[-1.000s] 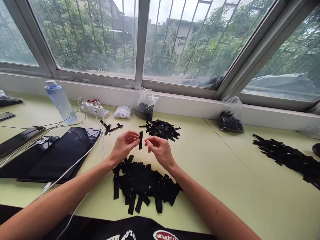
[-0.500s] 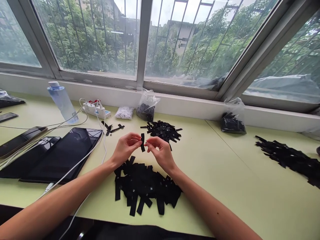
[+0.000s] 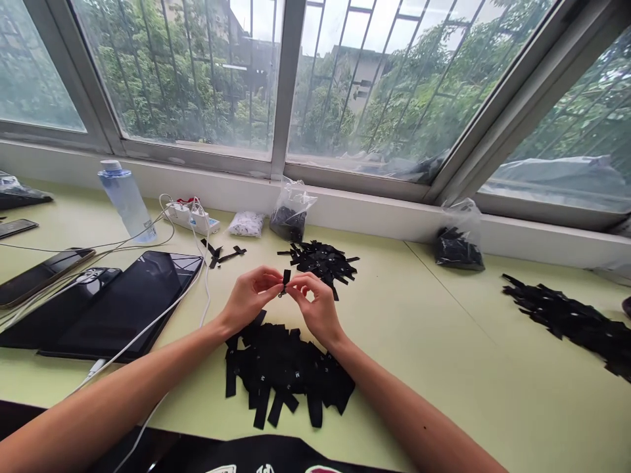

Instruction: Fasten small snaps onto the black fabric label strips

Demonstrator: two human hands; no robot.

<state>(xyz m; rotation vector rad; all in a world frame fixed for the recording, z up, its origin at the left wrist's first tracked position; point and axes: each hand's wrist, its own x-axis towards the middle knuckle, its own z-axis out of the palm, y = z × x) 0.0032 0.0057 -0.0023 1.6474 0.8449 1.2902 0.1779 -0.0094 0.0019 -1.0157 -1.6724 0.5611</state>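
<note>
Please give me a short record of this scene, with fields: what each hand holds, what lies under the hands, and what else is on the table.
left hand: pinches a black strip, held above the table
right hand: pinches the same black strip from the other side
under hands: pile of strips on the table
behind hands: smaller pile
left side: bottle, tablet, power strip

The left hand (image 3: 251,295) and right hand (image 3: 315,307) are bare, and so are both slim forearms (image 3: 123,394), uncovered from wrist to the picture's lower edge. Along that edge shows a black garment (image 3: 197,453) with white and red print, probably lettering, cut off too short to read.
</note>
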